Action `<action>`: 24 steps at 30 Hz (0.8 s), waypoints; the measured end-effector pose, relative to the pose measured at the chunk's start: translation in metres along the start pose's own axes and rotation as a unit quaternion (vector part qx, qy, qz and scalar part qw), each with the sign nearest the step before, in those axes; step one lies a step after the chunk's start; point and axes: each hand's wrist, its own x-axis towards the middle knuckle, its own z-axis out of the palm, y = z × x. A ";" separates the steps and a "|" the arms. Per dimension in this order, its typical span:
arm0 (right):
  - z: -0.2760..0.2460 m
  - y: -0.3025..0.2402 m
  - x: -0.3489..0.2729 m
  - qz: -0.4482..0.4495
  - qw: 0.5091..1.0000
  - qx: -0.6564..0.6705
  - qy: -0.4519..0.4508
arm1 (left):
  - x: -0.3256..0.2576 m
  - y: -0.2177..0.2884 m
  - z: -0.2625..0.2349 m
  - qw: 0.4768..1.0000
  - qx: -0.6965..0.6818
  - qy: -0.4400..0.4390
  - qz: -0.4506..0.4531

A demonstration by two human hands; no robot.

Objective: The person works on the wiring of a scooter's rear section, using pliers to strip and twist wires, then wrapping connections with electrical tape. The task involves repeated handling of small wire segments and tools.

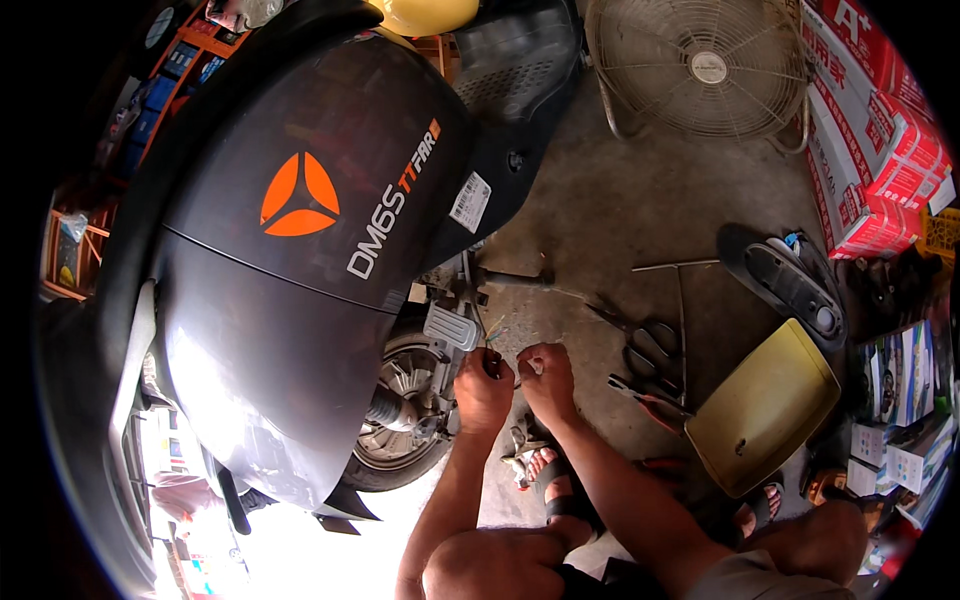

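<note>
Both hands are meeting low beside the rear wheel (400,420) of a dark grey plastic-bodied scooter (300,250) bearing an orange triangular emblem. The left hand (483,385) is closing around a bundle of thin coloured wires (497,332) coming out near the wheel hub, and the right hand (545,375) is pinching their loose ends between fingertips. The wires are looking frayed and slender. Scissors (640,335), red-handled pliers (650,400), a yellow plastic panel (765,405) and a round metal fan (700,65) are lying on the bare grey concrete floor (620,200) of a cluttered workshop
</note>
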 end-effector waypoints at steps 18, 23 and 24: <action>0.005 -0.033 0.012 0.043 0.987 -0.048 -0.146 | -0.011 -0.015 -0.013 0.987 -0.138 -0.077 -0.026; -0.001 -0.019 0.021 0.263 0.891 0.243 -0.279 | -0.013 -0.020 -0.030 0.885 -0.399 -0.146 -0.189; -0.003 -0.018 0.021 0.265 0.881 0.267 -0.287 | -0.013 -0.018 -0.035 0.875 -0.405 -0.157 -0.213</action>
